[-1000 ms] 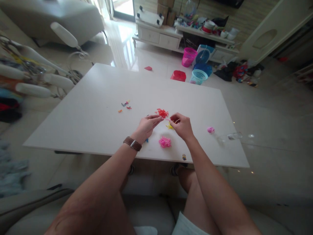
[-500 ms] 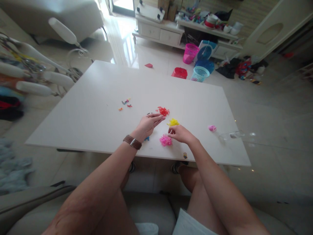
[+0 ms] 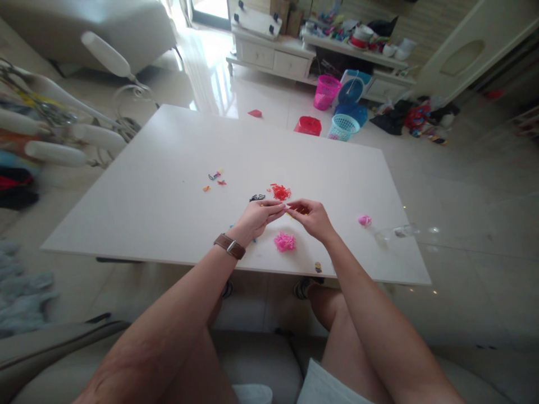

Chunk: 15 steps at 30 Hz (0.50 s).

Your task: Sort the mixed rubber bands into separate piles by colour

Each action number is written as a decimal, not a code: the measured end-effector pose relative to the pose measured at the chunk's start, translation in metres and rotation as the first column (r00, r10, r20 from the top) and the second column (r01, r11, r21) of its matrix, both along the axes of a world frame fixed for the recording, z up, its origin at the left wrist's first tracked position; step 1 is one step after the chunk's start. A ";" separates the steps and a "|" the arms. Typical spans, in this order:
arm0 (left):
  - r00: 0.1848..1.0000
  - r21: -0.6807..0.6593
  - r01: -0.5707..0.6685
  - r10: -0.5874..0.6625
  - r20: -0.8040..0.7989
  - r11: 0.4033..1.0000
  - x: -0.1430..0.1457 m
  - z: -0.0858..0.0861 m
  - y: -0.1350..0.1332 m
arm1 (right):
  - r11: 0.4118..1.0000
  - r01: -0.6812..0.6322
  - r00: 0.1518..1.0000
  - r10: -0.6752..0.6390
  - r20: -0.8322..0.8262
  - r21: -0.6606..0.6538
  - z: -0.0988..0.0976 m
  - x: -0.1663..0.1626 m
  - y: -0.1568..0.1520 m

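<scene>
My left hand (image 3: 257,217) and my right hand (image 3: 310,218) meet fingertip to fingertip over the white table (image 3: 168,196), near its front edge. Both pinch at something tiny between them that I cannot name. The yellow heap of small bands (image 3: 300,211) shows only partly under my right fingers. A red heap (image 3: 280,192) lies just beyond my hands, a small black heap (image 3: 256,197) beside it. A pink heap (image 3: 284,242) sits in front of my hands. A brown watch strap (image 3: 228,246) is on my left wrist.
A few loose coloured bands (image 3: 214,178) lie further left on the table. A pink ball of bands (image 3: 364,220) and a clear plastic item (image 3: 398,232) sit at the right. Baskets (image 3: 342,128) and a red box (image 3: 307,125) stand on the floor beyond.
My right hand moved up from beside the pink heap to the yellow heap and met my left fingertips. The left hand shifted slightly right; the black heap is uncovered.
</scene>
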<state>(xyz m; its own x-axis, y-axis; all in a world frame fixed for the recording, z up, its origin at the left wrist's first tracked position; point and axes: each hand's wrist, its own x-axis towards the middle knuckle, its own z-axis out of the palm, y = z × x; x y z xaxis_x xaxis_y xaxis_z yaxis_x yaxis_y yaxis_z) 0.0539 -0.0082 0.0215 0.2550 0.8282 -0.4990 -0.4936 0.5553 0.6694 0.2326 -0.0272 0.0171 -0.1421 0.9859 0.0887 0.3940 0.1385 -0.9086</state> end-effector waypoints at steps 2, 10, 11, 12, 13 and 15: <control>1.000 0.000 0.011 -0.011 -0.014 1.000 0.000 -0.001 0.000 | 1.000 0.006 1.000 -0.005 -0.003 0.018 0.000 -0.001 0.000; 1.000 -0.082 0.000 -0.001 -0.001 0.997 0.000 0.001 0.004 | 0.999 0.027 0.989 -0.033 0.141 0.042 0.004 0.006 0.002; 0.999 -0.123 -0.049 0.049 -0.002 0.991 -0.001 0.002 0.005 | 1.000 0.016 0.983 -0.018 0.183 0.009 0.004 0.008 0.002; 0.994 -0.160 -0.104 0.105 -0.002 0.982 -0.002 0.002 0.007 | 0.999 -0.012 0.972 0.021 0.233 -0.040 0.003 0.011 0.002; 0.988 -0.190 -0.148 0.152 0.005 0.971 -0.003 0.003 0.009 | 0.993 -0.055 0.955 0.083 0.285 -0.105 0.001 0.013 0.002; 0.980 -0.222 -0.179 0.195 0.050 0.958 -0.004 0.004 0.011 | 0.955 -0.163 0.897 0.248 0.365 -0.248 -0.005 0.016 0.001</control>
